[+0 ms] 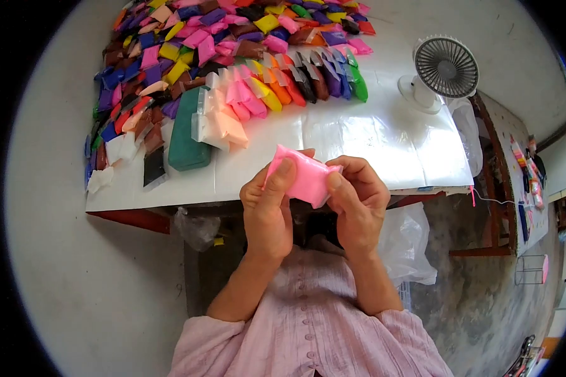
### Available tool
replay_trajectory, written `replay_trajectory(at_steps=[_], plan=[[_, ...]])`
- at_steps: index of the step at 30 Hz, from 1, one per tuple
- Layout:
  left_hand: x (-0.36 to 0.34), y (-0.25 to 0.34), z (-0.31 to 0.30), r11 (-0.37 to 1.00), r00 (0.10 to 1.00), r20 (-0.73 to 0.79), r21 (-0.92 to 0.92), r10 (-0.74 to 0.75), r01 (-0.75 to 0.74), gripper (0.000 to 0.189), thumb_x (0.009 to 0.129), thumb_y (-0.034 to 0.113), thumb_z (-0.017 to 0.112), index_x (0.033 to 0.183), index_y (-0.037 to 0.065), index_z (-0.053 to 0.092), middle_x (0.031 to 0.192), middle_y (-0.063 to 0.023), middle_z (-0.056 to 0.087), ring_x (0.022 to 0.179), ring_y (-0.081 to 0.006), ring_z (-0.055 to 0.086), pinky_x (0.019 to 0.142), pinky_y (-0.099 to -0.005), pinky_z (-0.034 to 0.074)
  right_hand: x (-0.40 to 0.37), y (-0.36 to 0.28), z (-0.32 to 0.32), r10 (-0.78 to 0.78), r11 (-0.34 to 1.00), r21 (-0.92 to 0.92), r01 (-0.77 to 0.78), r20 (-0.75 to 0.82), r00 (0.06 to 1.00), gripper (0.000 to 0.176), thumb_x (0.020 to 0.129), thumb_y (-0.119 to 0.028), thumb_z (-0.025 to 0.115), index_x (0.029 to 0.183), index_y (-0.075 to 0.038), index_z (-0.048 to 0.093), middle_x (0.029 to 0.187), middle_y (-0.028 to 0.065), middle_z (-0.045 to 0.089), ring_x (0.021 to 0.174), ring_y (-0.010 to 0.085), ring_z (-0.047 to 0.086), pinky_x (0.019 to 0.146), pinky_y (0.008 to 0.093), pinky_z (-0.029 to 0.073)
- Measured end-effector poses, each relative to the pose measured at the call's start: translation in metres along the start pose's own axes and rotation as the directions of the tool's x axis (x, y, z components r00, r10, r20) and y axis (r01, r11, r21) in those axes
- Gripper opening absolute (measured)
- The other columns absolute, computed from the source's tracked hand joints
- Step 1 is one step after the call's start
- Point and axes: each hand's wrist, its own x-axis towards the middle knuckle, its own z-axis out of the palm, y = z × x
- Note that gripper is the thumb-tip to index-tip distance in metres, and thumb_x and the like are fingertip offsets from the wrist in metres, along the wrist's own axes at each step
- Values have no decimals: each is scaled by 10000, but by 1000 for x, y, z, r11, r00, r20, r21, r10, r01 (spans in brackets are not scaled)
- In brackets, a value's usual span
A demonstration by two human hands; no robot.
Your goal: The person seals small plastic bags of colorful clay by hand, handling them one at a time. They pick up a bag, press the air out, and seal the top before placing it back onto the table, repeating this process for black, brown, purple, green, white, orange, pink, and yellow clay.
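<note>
A small clear plastic packet of soft pink material point(305, 177) is held up between both hands, just in front of the table's near edge. My left hand point(269, 201) grips its left end, with the thumb pressed on the front. At the other end, my right hand point(360, 204) pinches the packet's clear edge between thumb and fingers. Beyond the hands, a row of filled packets in several colours leans against a green block point(190, 132). Peach packets point(223, 125) stand at the block's right side, followed by pink packets point(248, 100).
A large heap of coloured packets point(170, 53) covers the table's back left. A small white fan point(446, 68) stands at the right of the silvery table cover point(352, 141). Clear plastic bags point(409, 242) hang below the edge. A shelf point(497, 157) stands farther right.
</note>
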Motion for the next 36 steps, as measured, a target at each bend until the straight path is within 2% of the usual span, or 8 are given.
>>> replay_trajectory(at_steps=[7,10,13,17,19,21,29,36], plan=[[-4,10,-14,942,989,147,333,-6,-44,278,890,115,625,1132,-22,640,1042,-71,640,879,-108,574,791,-248,473,13,0,-13,-152,978,-130,166,108,982,122,890,-74,646,969,5,598,863,8,612,717,46,506,668,187,425],[-6,16,-7,695,922,306,610,237,-381,343,820,-8,632,1163,4,639,1114,-109,605,874,-152,582,774,-263,487,10,-7,-8,-132,944,-304,127,5,991,163,938,-136,594,987,19,605,854,8,609,703,42,489,644,183,412],[6,7,-12,216,637,617,618,463,-756,470,725,-61,626,1183,44,646,1195,-184,545,933,-285,597,796,-326,504,7,-16,-6,-92,932,-347,102,45,995,258,982,-227,531,998,19,608,838,-7,599,692,34,477,618,171,395],[7,-3,-16,53,512,728,552,455,-832,506,716,-98,569,1209,9,608,1244,-200,512,1010,-312,579,844,-365,495,7,-19,-7,62,977,-210,-41,93,994,201,946,-194,593,947,5,615,767,-44,561,638,14,458,547,164,360],[-4,-4,-18,462,757,515,599,403,-654,579,706,-110,499,1278,-20,520,1288,-196,479,1023,-285,575,856,-360,489,9,-18,-11,60,988,-147,-47,87,994,175,934,-174,608,928,0,615,760,-49,552,633,7,454,534,163,351],[-6,-4,-20,768,854,419,420,309,-484,674,693,-67,397,1367,-60,361,1355,-182,421,1041,-225,561,893,-345,460,11,-16,-14,71,993,-104,-60,109,991,149,931,-148,603,928,1,611,767,-43,554,633,7,451,533,164,352],[0,5,-15,976,967,250,190,55,-105,553,818,160,439,1318,-78,431,1190,-149,556,1029,-196,570,953,-339,420,10,-12,-2,-65,983,-174,67,19,998,112,924,-111,587,875,-11,586,740,-47,540,616,5,426,536,164,322],[6,8,-5,973,985,170,228,3,-42,268,892,50,600,1138,-53,568,1031,-71,625,914,-107,589,818,-244,485,8,-6,-1,-162,916,-359,181,83,983,90,918,-69,582,875,8,564,751,-32,516,658,25,455,576,180,388]])
